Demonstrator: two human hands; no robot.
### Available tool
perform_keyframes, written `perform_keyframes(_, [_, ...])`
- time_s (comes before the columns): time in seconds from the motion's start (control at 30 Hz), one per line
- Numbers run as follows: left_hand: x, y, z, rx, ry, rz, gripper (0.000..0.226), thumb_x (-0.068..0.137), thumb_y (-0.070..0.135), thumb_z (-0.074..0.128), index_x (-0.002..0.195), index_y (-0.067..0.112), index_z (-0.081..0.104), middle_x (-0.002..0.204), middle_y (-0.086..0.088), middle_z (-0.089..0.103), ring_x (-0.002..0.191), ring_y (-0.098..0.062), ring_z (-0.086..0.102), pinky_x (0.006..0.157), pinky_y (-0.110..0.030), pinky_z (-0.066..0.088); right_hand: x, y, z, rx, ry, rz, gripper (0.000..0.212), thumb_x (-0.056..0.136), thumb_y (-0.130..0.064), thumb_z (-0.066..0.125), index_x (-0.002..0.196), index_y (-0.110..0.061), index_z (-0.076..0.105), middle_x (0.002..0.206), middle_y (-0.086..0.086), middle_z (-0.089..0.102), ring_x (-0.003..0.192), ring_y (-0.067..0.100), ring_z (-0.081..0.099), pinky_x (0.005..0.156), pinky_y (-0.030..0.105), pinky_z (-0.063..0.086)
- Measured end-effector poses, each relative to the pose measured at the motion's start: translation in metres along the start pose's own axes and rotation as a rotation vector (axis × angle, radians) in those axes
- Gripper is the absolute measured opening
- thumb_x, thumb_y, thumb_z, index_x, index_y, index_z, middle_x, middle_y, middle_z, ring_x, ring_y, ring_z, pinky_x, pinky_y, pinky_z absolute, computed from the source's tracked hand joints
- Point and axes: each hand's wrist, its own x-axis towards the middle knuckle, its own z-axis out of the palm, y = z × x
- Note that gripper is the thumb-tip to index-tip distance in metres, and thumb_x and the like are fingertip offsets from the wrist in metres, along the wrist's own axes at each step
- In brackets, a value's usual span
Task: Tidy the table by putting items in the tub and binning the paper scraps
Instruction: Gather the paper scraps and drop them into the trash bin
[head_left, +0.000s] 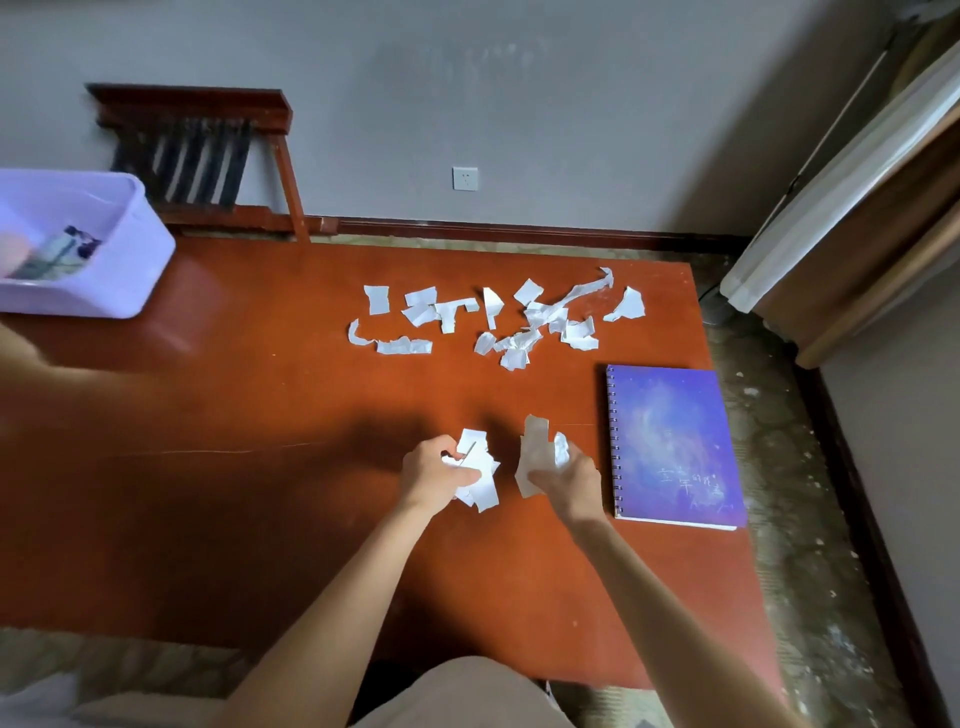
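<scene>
Gathering paper: left hand (439, 475) has its grip curled round a wad (480, 467) of scraps, and right hand (563, 478) pinches a second bunch (535, 452), both low over the counter (260, 405). Loose scraps (498, 317) lie well beyond both hands, strung left to right across the far side, so each hand is likely nearer its own end of the row. Notebook (675, 447) lies just right of the right hand, spine toward it; tub (130, 270) sits far left; no bin in view.

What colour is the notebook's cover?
The notebook has a purple-blue galaxy-pattern cover, seen in the head view.
</scene>
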Motion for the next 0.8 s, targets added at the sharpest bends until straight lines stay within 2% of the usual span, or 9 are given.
perform_keyframes(0.07, [-0.002, -0.007, -0.018, -0.064, 0.047, 0.001, 0.021, 0.076, 0.014, 0.073, 0.080, 0.010, 0.054, 0.087, -0.004, 0.056, 0.077, -0.020, 0.052, 0.055, -0.022, 0.040, -0.008, -0.015, 0.012, 0.030, 0.010, -0.023, 0.040, 0.081, -0.036, 0.055, 0.106, -0.005, 0.060, 0.084, 0.001, 0.060, 0.079, 0.020, 0.057, 0.066, 0.023, 0.040])
perform_keyframes(0.13, [-0.005, -0.017, -0.040, -0.098, 0.100, 0.001, 0.023, 0.078, 0.016, 0.073, 0.096, 0.007, 0.060, 0.093, -0.002, 0.055, 0.082, -0.017, 0.053, 0.055, -0.018, 0.042, -0.014, -0.027, 0.027, 0.066, -0.004, -0.056, 0.046, 0.072, -0.041, 0.053, 0.101, -0.006, 0.061, 0.082, 0.002, 0.063, 0.077, 0.020, 0.060, 0.060, 0.022, 0.044])
perform_keyframes(0.23, [-0.004, -0.043, -0.076, -0.128, 0.177, -0.006, 0.033, 0.080, 0.018, 0.072, 0.108, 0.004, 0.060, 0.105, -0.007, 0.061, 0.086, -0.015, 0.054, 0.057, -0.015, 0.044, -0.025, -0.048, 0.058, 0.101, -0.053, -0.120, 0.021, 0.081, -0.021, 0.066, 0.094, -0.008, 0.057, 0.084, 0.004, 0.062, 0.079, 0.022, 0.062, 0.072, 0.030, 0.051])
perform_keyframes(0.27, [-0.003, -0.054, -0.090, -0.144, 0.197, -0.009, 0.033, 0.080, 0.018, 0.072, 0.107, 0.004, 0.060, 0.109, -0.010, 0.062, 0.087, -0.015, 0.054, 0.058, -0.016, 0.045, -0.030, -0.056, 0.071, 0.099, -0.069, -0.139, 0.017, 0.082, -0.016, 0.066, 0.093, -0.009, 0.055, 0.085, 0.003, 0.061, 0.080, 0.021, 0.062, 0.074, 0.031, 0.052])
perform_keyframes(0.37, [0.001, -0.091, -0.131, -0.175, 0.237, -0.021, 0.034, 0.079, 0.018, 0.072, 0.107, 0.004, 0.060, 0.114, -0.013, 0.063, 0.089, -0.017, 0.056, 0.059, -0.018, 0.047, -0.041, -0.080, 0.117, 0.124, -0.090, -0.164, 0.024, 0.082, -0.016, 0.067, 0.103, -0.005, 0.061, 0.087, 0.005, 0.064, 0.080, 0.021, 0.064, 0.069, 0.027, 0.052])
perform_keyframes(0.53, [0.026, -0.164, -0.226, -0.219, 0.257, 0.012, 0.028, 0.076, 0.017, 0.073, 0.098, 0.005, 0.061, 0.107, -0.013, 0.066, 0.090, -0.025, 0.063, 0.072, -0.035, 0.056, -0.064, -0.132, 0.221, 0.209, -0.054, -0.135, 0.025, 0.079, -0.016, 0.064, 0.101, -0.004, 0.063, 0.092, 0.016, 0.069, 0.087, 0.032, 0.068, 0.078, 0.042, 0.056])
perform_keyframes(0.63, [0.041, -0.205, -0.292, -0.206, 0.241, 0.048, 0.020, 0.074, 0.015, 0.073, 0.085, 0.006, 0.058, 0.096, -0.015, 0.067, 0.082, -0.025, 0.061, 0.066, -0.033, 0.052, -0.087, -0.165, 0.286, 0.252, -0.029, -0.103, 0.028, 0.073, -0.018, 0.063, 0.097, -0.004, 0.063, 0.087, 0.015, 0.068, 0.083, 0.033, 0.067, 0.074, 0.045, 0.056])
perform_keyframes(0.7, [0.044, -0.229, -0.334, -0.197, 0.257, 0.053, 0.022, 0.070, 0.019, 0.073, 0.081, 0.008, 0.058, 0.085, -0.010, 0.063, 0.076, -0.025, 0.056, 0.063, -0.031, 0.047, -0.106, -0.186, 0.324, 0.255, -0.033, -0.082, 0.021, 0.076, -0.015, 0.062, 0.094, -0.005, 0.062, 0.083, 0.010, 0.066, 0.080, 0.029, 0.065, 0.075, 0.044, 0.056])
perform_keyframes(0.8, [0.046, -0.252, -0.376, -0.218, 0.302, 0.052, 0.021, 0.072, 0.017, 0.073, 0.080, 0.009, 0.056, 0.080, -0.006, 0.059, 0.073, -0.024, 0.053, 0.058, -0.025, 0.040, -0.124, -0.212, 0.363, 0.259, -0.049, -0.110, 0.006, 0.080, -0.016, 0.062, 0.082, -0.020, 0.058, 0.080, 0.002, 0.064, 0.084, 0.025, 0.065, 0.079, 0.043, 0.056])
